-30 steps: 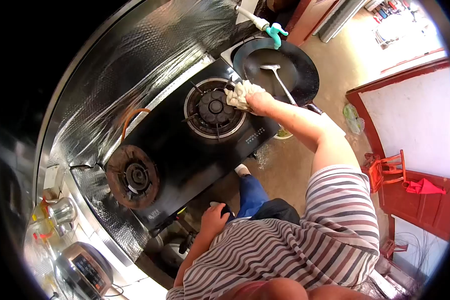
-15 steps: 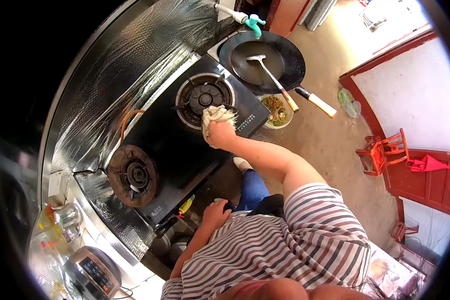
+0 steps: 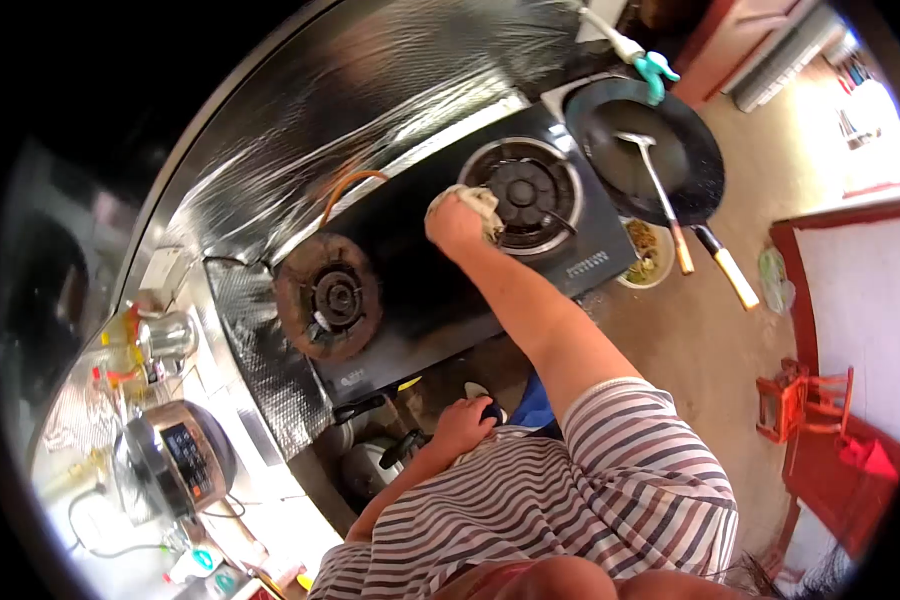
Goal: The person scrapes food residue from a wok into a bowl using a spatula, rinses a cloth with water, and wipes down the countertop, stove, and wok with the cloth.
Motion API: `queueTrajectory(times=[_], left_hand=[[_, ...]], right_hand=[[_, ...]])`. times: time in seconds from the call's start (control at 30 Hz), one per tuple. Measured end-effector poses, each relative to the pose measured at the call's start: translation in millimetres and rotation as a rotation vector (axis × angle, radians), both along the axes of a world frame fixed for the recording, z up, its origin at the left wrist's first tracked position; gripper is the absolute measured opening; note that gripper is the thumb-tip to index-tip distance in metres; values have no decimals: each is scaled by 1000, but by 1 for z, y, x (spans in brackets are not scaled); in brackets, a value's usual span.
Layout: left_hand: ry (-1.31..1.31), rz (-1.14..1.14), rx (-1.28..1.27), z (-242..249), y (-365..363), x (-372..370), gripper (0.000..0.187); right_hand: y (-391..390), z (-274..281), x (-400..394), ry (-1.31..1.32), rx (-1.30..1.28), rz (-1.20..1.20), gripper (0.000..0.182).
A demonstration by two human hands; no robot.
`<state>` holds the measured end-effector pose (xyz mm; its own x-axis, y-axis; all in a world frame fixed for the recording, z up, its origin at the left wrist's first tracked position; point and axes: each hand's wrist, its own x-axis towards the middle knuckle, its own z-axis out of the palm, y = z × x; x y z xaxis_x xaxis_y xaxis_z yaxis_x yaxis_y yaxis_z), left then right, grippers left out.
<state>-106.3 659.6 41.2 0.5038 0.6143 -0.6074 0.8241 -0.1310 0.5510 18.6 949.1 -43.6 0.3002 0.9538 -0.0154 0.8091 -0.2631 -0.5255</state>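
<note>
My right hand (image 3: 455, 226) is closed on a crumpled beige cloth (image 3: 483, 203), pressed against the black gas stove (image 3: 417, 225) at the left edge of the right burner (image 3: 523, 193). Part of the cloth is hidden under the fingers. My left hand (image 3: 464, 424) rests at my thigh, in front of the striped shirt, its fingers laid out and nothing seen in it. Farther left on the stove is the other burner (image 3: 338, 297), with a rusty brown ring round it.
A black wok (image 3: 705, 165) with a spatula (image 3: 658, 178) in it sits right of the stove, under a turquoise tap (image 3: 655, 72). Below it is a bowl of food scraps (image 3: 646, 262). A rice cooker (image 3: 182, 455) stands lower left; a red chair (image 3: 805, 400) is at right.
My right hand and the cloth have gone from the burner's front edge round to its left side. The view has turned, and stove and wok now appear farther right. My left hand stays at the thigh.
</note>
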Motion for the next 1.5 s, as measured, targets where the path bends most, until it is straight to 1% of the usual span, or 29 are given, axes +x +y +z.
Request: queueTrajectory(times=[0.07,0.13,0.17,0.2,0.27,0.3,0.33,0.37,0.4,0.43,0.47,0.5,0.53,0.57,0.63,0.67,0.73,0.8,0.87,0.93,0.97,1.0,1.07,1.2,1.27,1.33,1.4,1.43,1.5], left_hand=[[27,58,-45,7,5,-5,41],[-2,127,22,5,0,-19,40],[9,165,36,5,-2,-24,40],[22,187,42,4,-5,-31,40],[86,331,-34,-1,-18,-44,41],[98,346,-44,-6,-26,-51,42],[103,362,-37,-10,-33,-57,42],[125,343,-33,-14,-40,-62,43],[145,319,-32,-20,-48,-66,44],[129,296,13,-27,-55,-71,44],[132,301,12,-35,-61,-75,44],[110,316,47,-39,-65,-76,44],[89,334,78,-39,-70,-75,43],[93,343,66,-38,-73,-75,43],[76,344,150,-32,-70,-71,42],[69,347,142,-32,-72,-70,42],[111,345,60,-27,-66,-69,40],[95,358,94,-16,-61,-66,40],[73,365,81,-7,-54,-65,40],[72,378,48,-1,-52,-64,39],[53,349,80,0,-52,-65,40],[34,320,114,1,-53,-65,41],[24,290,85,3,-55,-67,42],[-22,237,139,0,-70,-79,41],[-24,226,178,0,-82,-94,41],[-38,240,212,5,-89,-109,40],[-72,263,179,11,-98,-129,40],[-25,254,133,11,-102,-139,40],[9,252,72,1,-113,-157,41]], right_hand=[[20,54,12,-593,-148,270,28],[50,69,10,-120,-294,-109,28],[64,60,8,-109,-288,-79,28],[77,49,7,-18,-283,-30,29],[95,31,0,163,-275,62,32],[98,33,-5,75,-234,204,31],[99,12,-22,-11,-18,301,27],[103,-7,-39,-73,80,383,27],[104,-12,-55,-136,178,460,26],[105,-8,-71,-115,125,556,25],[106,-4,-84,-111,125,562,25],[106,7,-94,-99,52,672,25],[103,16,-102,-86,-25,786,25],[100,24,-106,-79,-35,796,25],[95,34,-108,-129,-128,1014,28],[89,33,-106,-133,-138,1017,28],[80,30,-102,-174,-130,1144,34],[65,31,-97,-172,-120,1127,33],[49,38,-89,-152,-224,1067,31],[27,38,-81,-127,-237,1018,30],[16,36,-77,-98,-240,959,29],[4,35,-74,-105,-249,965,29],[-22,32,-70,-34,-216,853,28],[-71,40,-71,-39,-210,777,28],[-97,45,-80,-34,-300,660,25],[-122,43,-93,-5,-232,675,27],[-152,46,-108,-27,-306,550,30],[-161,45,-119,-34,-320,513,30],[-175,47,-146,-51,-307,508,30]])
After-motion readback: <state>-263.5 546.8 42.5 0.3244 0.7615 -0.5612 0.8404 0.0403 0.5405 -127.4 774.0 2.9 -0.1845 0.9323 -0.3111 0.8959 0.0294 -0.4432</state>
